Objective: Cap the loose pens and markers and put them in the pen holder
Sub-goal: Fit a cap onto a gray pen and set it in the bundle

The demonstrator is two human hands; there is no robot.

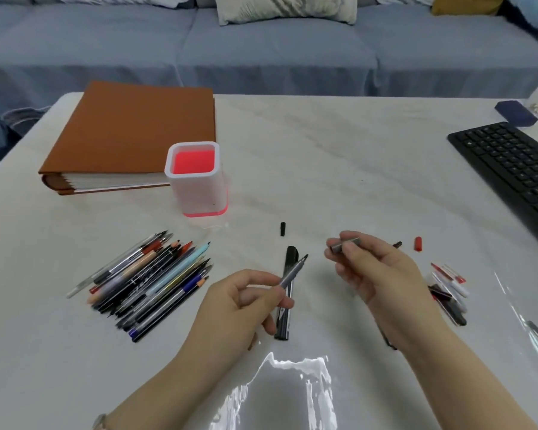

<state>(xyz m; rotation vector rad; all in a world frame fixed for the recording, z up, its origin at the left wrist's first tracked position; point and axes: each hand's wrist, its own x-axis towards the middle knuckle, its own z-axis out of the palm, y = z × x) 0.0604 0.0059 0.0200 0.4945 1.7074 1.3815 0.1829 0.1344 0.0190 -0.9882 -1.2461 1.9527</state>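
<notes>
My left hand [246, 301] grips a grey uncapped pen [294, 270], its tip pointing up and right. A short gap to the right, my right hand [376, 274] pinches a grey cap [348, 245] with its opening toward the pen tip. A black marker [288, 293] lies on the table under the pen. The white pen holder [196, 178] with a red inside stands behind, to the left. A heap of several pens and pencils [149, 280] lies at the left. A small black cap [282, 229] and a red cap [418, 243] lie loose.
A brown binder [131, 135] lies behind the holder. A black keyboard [510, 169] sits at the right edge. More markers and caps [448, 290] lie right of my right hand. A blue sofa [261, 51] runs behind the table. Glossy film [292, 392] covers the near table.
</notes>
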